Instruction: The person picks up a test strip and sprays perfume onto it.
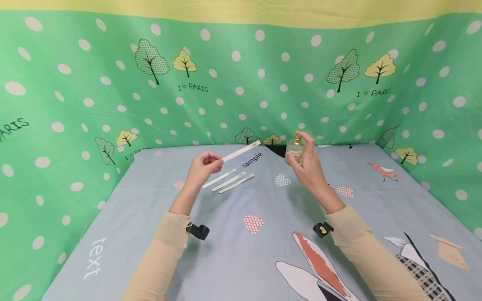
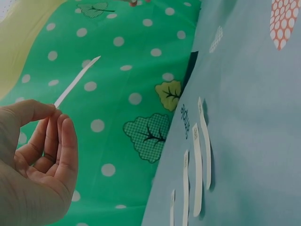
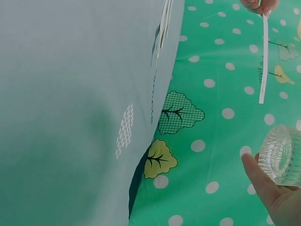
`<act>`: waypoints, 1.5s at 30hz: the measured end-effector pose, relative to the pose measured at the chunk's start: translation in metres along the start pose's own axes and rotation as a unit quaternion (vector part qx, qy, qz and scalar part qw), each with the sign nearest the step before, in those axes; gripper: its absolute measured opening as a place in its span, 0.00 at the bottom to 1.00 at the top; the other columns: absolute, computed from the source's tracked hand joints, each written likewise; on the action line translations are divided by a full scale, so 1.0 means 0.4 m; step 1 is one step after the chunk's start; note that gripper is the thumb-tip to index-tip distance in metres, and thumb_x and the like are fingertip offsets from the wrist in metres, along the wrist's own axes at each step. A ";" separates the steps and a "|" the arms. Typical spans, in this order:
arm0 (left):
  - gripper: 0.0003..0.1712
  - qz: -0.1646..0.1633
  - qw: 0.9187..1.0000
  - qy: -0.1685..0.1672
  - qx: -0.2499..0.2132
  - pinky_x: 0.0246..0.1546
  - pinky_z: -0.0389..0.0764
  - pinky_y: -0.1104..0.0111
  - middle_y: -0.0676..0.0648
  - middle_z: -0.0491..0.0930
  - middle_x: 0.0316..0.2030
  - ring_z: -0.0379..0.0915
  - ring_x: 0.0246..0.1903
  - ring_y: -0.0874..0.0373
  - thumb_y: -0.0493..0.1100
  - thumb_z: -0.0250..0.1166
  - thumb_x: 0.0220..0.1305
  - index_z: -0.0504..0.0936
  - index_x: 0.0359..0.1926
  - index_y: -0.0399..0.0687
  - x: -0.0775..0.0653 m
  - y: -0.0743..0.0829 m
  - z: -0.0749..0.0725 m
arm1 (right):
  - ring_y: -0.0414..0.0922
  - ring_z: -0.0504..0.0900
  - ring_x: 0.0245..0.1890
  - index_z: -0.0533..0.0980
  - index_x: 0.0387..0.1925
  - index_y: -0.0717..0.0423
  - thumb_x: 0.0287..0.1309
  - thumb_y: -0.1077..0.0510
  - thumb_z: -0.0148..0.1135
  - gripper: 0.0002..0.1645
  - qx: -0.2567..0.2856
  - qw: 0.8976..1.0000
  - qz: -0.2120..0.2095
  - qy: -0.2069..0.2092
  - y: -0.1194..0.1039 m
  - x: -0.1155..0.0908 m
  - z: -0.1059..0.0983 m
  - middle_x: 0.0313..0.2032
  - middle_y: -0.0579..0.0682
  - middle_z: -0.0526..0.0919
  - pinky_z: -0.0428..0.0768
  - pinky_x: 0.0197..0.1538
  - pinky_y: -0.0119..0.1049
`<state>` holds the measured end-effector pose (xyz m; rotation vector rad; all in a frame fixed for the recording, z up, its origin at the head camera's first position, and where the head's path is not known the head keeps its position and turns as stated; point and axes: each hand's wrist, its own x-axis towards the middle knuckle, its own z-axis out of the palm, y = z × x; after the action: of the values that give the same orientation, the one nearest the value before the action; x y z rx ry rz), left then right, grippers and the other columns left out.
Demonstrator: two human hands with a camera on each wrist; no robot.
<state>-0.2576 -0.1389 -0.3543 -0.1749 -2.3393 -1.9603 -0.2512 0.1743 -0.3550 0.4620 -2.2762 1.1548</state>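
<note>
Left hand [image 1: 203,167] is closed in a pinch on one end of a paper strip [image 1: 241,151], which is gripped between thumb and fingertips; the remaining fingers are loosely bent. The strip is narrow, flat and white, and small dark lettering, too fine to be read, is printed near its free end. It is held above the bench [image 1: 226,259], inclined upward toward the right, with the free end directed toward the bottle [image 1: 294,154] but kept apart from it. The bottle is grasped in the right hand [image 1: 310,165], with the index finger placed on top of the gold-coloured spray head [image 1: 297,141]. Its body is made of clear glass; a pale panel is seen on the front in the head view, and a ribbed, rounded base is shown in the right wrist view. The bottle is held raised, near the rear edge of the bench. Further white strips [image 1: 228,182], likewise marked at one end, are laid side by side with gaps between them, below the raised strip; three are visible in the head view and four in the left wrist view. The bench is covered with a grey-blue cloth [image 1: 124,217], on which hearts and the word "sample" are printed.
</note>
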 end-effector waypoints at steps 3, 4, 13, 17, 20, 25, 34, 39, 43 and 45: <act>0.12 -0.002 1.000 0.003 0.002 0.37 0.85 0.76 0.56 0.80 0.28 0.80 0.31 0.66 0.36 0.64 0.66 0.78 0.46 0.30 0.001 0.000 -0.011 | 0.52 0.75 0.32 0.51 0.71 0.46 0.67 0.55 0.60 0.38 -0.014 1.000 -0.008 -0.002 -0.002 -0.005 -0.004 0.57 0.63 0.68 0.77 0.28 0.39; 0.12 -0.001 1.000 0.004 0.003 0.37 0.85 0.76 0.57 0.80 0.28 0.80 0.31 0.66 0.36 0.64 0.66 0.78 0.46 0.29 0.002 0.000 -0.016 | 0.53 0.76 0.34 0.52 0.71 0.46 0.67 0.55 0.61 0.38 -0.017 1.000 -0.010 -0.001 -0.002 -0.007 -0.004 0.59 0.64 0.68 0.78 0.29 0.41; 0.13 -0.002 1.000 0.021 0.018 0.37 0.84 0.78 0.59 0.79 0.26 0.78 0.29 0.69 0.37 0.64 0.67 0.78 0.46 0.29 0.006 0.005 -0.060 | 0.58 0.77 0.42 0.56 0.69 0.44 0.62 0.54 0.68 0.40 -0.057 0.998 -0.038 0.007 0.002 -0.014 -0.008 0.58 0.64 0.70 0.82 0.35 0.52; 0.15 0.000 0.999 0.028 0.033 0.37 0.84 0.78 0.59 0.78 0.27 0.78 0.30 0.69 0.39 0.64 0.67 0.77 0.47 0.29 0.005 0.012 -0.082 | 0.58 0.77 0.43 0.58 0.69 0.44 0.60 0.55 0.70 0.41 -0.062 0.997 -0.041 0.007 0.001 -0.017 -0.012 0.54 0.64 0.71 0.82 0.35 0.53; 0.16 0.002 0.999 0.033 0.039 0.38 0.84 0.78 0.59 0.78 0.28 0.78 0.30 0.69 0.40 0.64 0.67 0.77 0.48 0.30 0.004 0.018 -0.098 | 0.57 0.77 0.42 0.58 0.68 0.44 0.59 0.55 0.71 0.42 -0.063 0.997 -0.045 0.009 0.000 -0.020 -0.016 0.52 0.64 0.71 0.81 0.35 0.51; 0.17 -0.003 0.998 0.042 0.045 0.38 0.84 0.79 0.59 0.78 0.28 0.78 0.31 0.69 0.40 0.64 0.68 0.76 0.49 0.30 0.001 0.023 -0.125 | 0.57 0.77 0.41 0.59 0.68 0.45 0.57 0.56 0.72 0.42 -0.067 0.996 -0.059 0.017 0.000 -0.022 -0.020 0.51 0.65 0.72 0.79 0.34 0.49; 0.18 -0.006 0.996 0.063 0.056 0.39 0.84 0.79 0.61 0.78 0.28 0.78 0.31 0.71 0.41 0.64 0.68 0.76 0.50 0.30 -0.002 0.021 -0.171 | 0.54 0.76 0.37 0.60 0.67 0.47 0.56 0.56 0.73 0.42 -0.067 0.995 -0.073 0.016 0.009 -0.028 -0.023 0.50 0.64 0.74 0.76 0.31 0.42; 0.17 -0.010 0.996 0.071 0.056 0.39 0.83 0.80 0.63 0.78 0.27 0.77 0.31 0.71 0.41 0.63 0.69 0.76 0.50 0.31 0.001 0.014 -0.195 | 0.50 0.73 0.33 0.61 0.67 0.47 0.56 0.55 0.73 0.42 -0.074 0.994 -0.079 0.017 0.012 -0.032 -0.024 0.50 0.64 0.75 0.71 0.28 0.37; 0.16 -0.014 0.994 0.084 0.064 0.38 0.83 0.80 0.63 0.78 0.27 0.78 0.30 0.71 0.41 0.63 0.69 0.76 0.50 0.31 0.006 0.001 -0.212 | 0.49 0.73 0.32 0.61 0.67 0.47 0.56 0.55 0.73 0.42 -0.072 0.995 -0.074 0.016 0.013 -0.034 -0.027 0.51 0.63 0.75 0.71 0.28 0.36; 0.17 -0.014 0.994 0.088 0.069 0.38 0.83 0.81 0.63 0.78 0.27 0.78 0.30 0.72 0.41 0.63 0.69 0.76 0.51 0.31 0.008 -0.005 -0.221 | 0.50 0.73 0.33 0.61 0.67 0.47 0.56 0.56 0.73 0.42 -0.072 0.995 -0.073 0.017 0.014 -0.035 -0.028 0.51 0.63 0.75 0.72 0.28 0.37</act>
<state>-0.2620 -0.2261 -0.3404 0.0400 -2.3629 -1.7373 -0.2395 0.1875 -0.3619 0.5378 -2.2378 0.9141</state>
